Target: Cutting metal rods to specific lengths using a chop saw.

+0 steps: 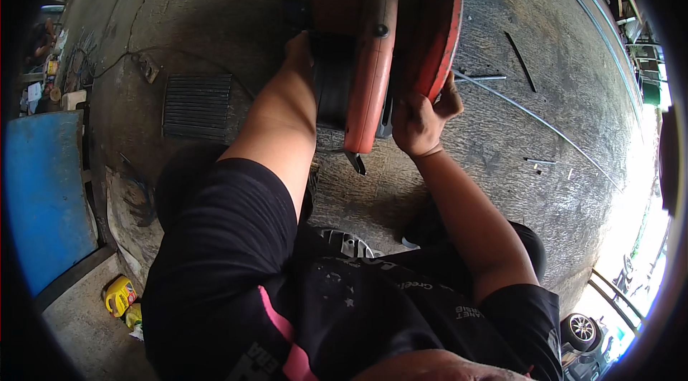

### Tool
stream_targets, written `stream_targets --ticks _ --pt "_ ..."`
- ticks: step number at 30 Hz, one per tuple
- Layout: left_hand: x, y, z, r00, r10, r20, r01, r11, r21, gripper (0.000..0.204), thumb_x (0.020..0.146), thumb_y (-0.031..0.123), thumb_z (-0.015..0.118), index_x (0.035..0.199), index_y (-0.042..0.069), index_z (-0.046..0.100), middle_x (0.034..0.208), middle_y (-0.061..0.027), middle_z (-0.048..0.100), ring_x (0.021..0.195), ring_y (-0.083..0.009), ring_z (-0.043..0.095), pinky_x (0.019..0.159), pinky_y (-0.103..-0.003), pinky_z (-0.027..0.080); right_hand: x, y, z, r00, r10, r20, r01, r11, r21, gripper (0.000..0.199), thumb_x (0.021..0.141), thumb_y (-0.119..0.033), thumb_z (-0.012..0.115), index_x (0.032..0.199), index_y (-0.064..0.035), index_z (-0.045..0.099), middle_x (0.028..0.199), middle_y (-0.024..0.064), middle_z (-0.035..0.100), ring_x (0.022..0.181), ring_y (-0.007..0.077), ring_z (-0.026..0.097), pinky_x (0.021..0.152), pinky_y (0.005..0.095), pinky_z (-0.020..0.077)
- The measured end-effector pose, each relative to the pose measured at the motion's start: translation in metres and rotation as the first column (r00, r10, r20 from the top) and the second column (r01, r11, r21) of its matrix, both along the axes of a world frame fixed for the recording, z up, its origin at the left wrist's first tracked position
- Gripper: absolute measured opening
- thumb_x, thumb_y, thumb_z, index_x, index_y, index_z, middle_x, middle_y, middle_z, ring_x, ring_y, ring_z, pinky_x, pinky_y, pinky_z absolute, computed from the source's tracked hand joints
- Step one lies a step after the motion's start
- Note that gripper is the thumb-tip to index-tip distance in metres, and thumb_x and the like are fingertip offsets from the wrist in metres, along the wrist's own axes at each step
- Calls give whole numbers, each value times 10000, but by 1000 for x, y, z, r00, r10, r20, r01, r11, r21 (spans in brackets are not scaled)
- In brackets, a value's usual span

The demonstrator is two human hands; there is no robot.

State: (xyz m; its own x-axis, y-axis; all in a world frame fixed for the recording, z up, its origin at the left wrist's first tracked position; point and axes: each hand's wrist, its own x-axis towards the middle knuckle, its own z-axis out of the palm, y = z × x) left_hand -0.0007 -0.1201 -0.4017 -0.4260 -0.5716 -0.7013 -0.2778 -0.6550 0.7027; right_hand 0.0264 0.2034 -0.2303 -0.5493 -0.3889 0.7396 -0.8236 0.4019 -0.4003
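A large red and black chop saw point(369, 87) stands on the floor in front of me, at the top middle. Its long red handle arm point(371, 73) runs toward me, and a round red disc guard point(444, 30) sits to its right. My right hand point(421, 121) is closed on the lower edge of that guard, thumb and fingers at its rim. My left hand point(299, 50) reaches in beside the dark motor housing on the saw's left. Its fingers are mostly hidden by the machine, so I cannot see what they touch.
A dark floor grate point(196, 105) lies to the left, with a cable point(179, 53) behind it. Long thin metal rods point(537, 123) and short offcuts lie on the right. A blue panel point(50, 194) and a yellow package point(120, 296) are at far left.
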Motion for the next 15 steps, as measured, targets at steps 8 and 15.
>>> stream_targets --ticks 8,15 --pt "2 9 15 979 -2 205 15 998 -62 366 992 318 384 1189 45 528 1045 -110 590 955 -240 574 793 -388 466 -6 0 18 999 21 -25 -20 999 37 298 574 -29 634 855 -127 613 1325 312 286 1264 434 257 1007 445 307" --pt "5 15 27 982 102 160 -92 993 -70 387 898 206 597 1190 -37 528 1126 -163 609 972 -266 616 823 -380 485 -10 -4 28 1000 18 -12 -18 999 28 322 598 -18 623 906 -113 614 1303 300 290 1242 444 276 1013 457 300"
